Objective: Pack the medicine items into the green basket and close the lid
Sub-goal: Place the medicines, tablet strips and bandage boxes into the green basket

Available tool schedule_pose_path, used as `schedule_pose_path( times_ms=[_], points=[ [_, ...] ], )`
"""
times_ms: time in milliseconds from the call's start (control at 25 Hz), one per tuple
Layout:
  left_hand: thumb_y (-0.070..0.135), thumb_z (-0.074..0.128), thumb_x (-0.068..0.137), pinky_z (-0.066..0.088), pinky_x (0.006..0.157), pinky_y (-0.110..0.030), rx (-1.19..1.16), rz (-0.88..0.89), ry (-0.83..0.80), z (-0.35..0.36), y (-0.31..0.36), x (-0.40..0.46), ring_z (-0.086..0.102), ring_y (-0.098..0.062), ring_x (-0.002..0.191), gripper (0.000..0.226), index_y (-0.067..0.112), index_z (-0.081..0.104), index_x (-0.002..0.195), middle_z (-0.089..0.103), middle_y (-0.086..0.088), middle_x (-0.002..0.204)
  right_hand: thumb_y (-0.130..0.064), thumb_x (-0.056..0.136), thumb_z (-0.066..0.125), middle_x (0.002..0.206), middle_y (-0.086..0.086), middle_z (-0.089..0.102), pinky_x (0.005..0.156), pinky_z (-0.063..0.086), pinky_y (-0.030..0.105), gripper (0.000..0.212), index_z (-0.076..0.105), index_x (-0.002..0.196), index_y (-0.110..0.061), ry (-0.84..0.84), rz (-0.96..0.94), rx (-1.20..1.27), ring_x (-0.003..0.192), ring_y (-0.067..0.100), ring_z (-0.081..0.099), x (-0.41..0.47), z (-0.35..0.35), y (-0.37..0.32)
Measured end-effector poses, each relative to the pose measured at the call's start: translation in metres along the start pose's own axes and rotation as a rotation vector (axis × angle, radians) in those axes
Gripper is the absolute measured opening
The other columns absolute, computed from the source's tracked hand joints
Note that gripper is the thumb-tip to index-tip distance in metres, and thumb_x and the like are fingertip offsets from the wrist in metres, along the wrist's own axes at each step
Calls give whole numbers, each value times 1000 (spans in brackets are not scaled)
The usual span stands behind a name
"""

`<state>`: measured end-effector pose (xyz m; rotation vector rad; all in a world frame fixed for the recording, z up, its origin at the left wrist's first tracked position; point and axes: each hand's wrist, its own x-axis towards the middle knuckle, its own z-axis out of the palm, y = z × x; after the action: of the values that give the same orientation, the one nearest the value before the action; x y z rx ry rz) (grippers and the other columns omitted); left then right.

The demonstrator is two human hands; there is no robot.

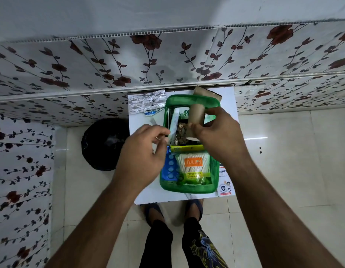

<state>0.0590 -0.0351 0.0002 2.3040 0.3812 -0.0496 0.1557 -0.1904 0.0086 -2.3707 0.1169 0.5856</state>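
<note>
The green basket [187,188] stands open on a small white table [144,198]. Inside lie a Tulips cotton-bud pack [193,167], a blue blister strip [170,167], a white tube [174,124], a gold foil strip [182,132] and a green Dettol item [185,113]. My right hand [218,132] is shut on a brown roll [195,115], holding it over the basket's far half. My left hand [144,151] hovers at the basket's left rim, its fingers curled at the tube's near end; whether they grip it is unclear.
Silver blister strips [146,102] lie on the table left of the basket. A brown box [208,93] sits behind it and a white printed pack [224,182] to its right. A black bin [104,144] stands on the floor at left. The flowered wall is close behind.
</note>
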Motion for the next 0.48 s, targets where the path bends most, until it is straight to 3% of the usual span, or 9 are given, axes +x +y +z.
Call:
schedule_pose_path(
  times_ms=[160, 240, 360, 480],
  points=[
    [11, 61, 88, 39, 62, -5, -68, -143, 51, 1, -26, 12, 61, 3, 80, 16, 23, 70, 95, 67, 10, 93, -35, 87, 52, 71, -2, 47, 57, 31, 32, 33, 48, 111, -12, 44, -165, -368, 73, 34, 58, 6, 35, -11],
    [11, 61, 88, 38, 61, -4, -86, -149, 55, 2, -31, 16, 60, 3, 80, 17, 23, 70, 94, 66, 14, 91, -30, 85, 58, 77, 3, 55, 59, 30, 30, 36, 45, 112, -9, 24, -181, -417, 72, 33, 56, 9, 42, -12],
    [10, 61, 88, 39, 61, -4, -113, -174, 71, -2, -37, 16, 60, 3, 77, 17, 22, 71, 94, 65, 17, 87, -28, 84, 64, 91, 10, 70, 63, 40, 30, 33, 57, 111, -11, 82, -180, -322, 83, 33, 65, 6, 29, -11],
    [11, 59, 91, 44, 69, -14, -86, -163, 132, -8, -50, 31, 61, 0, 76, 18, 20, 72, 98, 68, 12, 89, -29, 88, 64, 83, 3, 72, 65, 38, 25, 21, 70, 104, -17, 338, -117, -99, 79, 24, 66, 22, -11, -1]
  ],
)
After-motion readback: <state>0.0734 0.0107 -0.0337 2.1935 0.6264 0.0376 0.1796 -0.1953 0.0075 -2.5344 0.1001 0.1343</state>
